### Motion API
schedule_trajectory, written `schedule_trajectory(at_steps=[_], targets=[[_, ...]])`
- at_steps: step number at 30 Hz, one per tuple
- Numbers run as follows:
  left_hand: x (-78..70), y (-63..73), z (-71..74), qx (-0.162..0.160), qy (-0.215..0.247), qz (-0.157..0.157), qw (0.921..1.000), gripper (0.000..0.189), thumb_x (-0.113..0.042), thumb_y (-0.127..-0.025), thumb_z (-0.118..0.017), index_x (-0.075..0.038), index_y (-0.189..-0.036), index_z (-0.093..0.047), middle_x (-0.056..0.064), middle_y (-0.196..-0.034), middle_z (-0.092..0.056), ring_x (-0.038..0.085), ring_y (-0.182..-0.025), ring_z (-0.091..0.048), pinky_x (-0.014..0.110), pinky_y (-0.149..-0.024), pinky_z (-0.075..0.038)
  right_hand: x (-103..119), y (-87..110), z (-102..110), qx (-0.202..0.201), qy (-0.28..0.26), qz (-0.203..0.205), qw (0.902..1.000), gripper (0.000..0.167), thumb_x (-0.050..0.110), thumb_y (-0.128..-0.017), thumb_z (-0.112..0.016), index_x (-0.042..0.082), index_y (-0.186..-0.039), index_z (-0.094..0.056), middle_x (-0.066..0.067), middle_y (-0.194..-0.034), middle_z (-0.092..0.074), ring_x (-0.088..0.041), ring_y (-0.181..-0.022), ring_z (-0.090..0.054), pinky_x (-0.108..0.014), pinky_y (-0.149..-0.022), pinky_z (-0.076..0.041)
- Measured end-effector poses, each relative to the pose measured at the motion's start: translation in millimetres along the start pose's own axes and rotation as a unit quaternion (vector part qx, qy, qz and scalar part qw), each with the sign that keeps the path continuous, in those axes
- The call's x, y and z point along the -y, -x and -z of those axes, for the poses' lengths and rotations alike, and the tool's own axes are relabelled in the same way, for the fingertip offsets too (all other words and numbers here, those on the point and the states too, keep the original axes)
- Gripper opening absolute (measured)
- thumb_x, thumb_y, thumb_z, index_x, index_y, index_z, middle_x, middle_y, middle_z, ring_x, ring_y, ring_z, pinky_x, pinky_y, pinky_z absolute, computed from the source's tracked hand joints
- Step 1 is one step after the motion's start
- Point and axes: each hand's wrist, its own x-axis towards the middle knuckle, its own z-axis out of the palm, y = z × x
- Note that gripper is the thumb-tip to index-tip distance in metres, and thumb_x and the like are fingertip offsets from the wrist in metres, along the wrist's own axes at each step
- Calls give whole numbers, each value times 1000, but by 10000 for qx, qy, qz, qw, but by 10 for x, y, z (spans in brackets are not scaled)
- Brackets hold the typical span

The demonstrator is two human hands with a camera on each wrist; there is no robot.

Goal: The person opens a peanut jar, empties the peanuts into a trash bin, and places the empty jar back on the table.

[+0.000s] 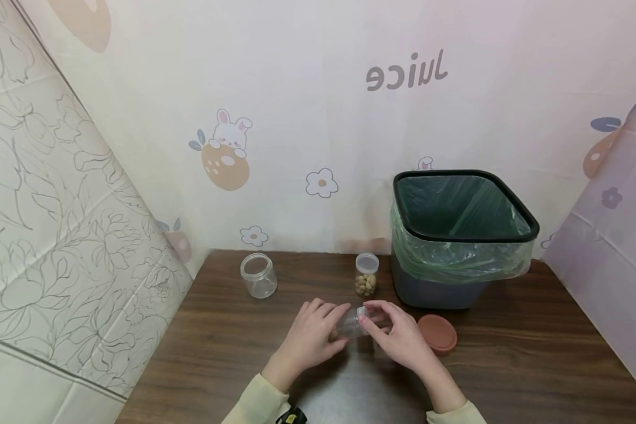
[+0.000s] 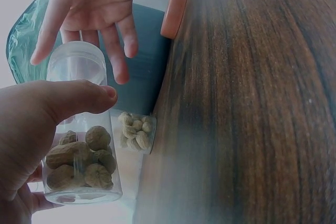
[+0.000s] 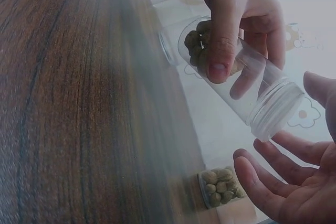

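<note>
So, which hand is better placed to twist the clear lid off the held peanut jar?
Probably the right hand: it is open beside the clear lid, while the left hand grips the peanut jar.

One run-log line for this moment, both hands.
left hand: grips tilted peanut jar | right hand: by its lid | second peanut jar: upright beside bin

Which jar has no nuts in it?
The leftmost jar in the head view looks empty; the jar beside the bin and the held jar contain nuts.
</note>
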Motion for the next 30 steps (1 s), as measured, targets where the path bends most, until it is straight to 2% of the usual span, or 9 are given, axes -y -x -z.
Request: schedule_trajectory(at_steps=[5, 16, 24, 30], targets=[[2, 1, -3, 15, 11, 16, 10000, 70, -42, -80, -97, -20, -142, -71, -5, -116, -76, 18, -105, -65, 42, -89, -54, -3, 3, -8, 6, -20, 22, 10000, 38, 42, -102, -78, 19, -132, -73, 1, -119, -72, -14, -110, -73, -26, -82, -60], [7, 2, -14, -5, -24, -19, 10000, 72, -43, -80, -97, -19, -142, -70, -5, -116, -76, 17, -104, -64, 40, -88, -53, -8, 0, -9, 58, -9, 68, 10000, 37, 39, -101, -80, 20, -132, -73, 1, -123, -71, -14, -110, -73, -26, -82, -60], [8, -3, -13, 25, -12, -25, 10000, 72, -44, -80, -97, -19, -142, -70, -4, -117, -76, 18, -105, -65, 40, -88, -53, -9, 6, 24, 141, -146, 290, 9994, 43, 35, -101, -81, 13, -136, -71, -4, -127, -71, -17, -109, -74, -25, -83, -61], [-4, -7, 8, 143, 42, 61, 9999, 71, -44, -82, -96, -19, -143, -70, -3, -117, -76, 18, -106, -65, 42, -90, -54, -13, -2, 18, 181, -223, 236, 9993, 48, 35, -99, -84, 11, -138, -70, -4, -128, -71, -15, -108, -74, -25, -85, -61]])
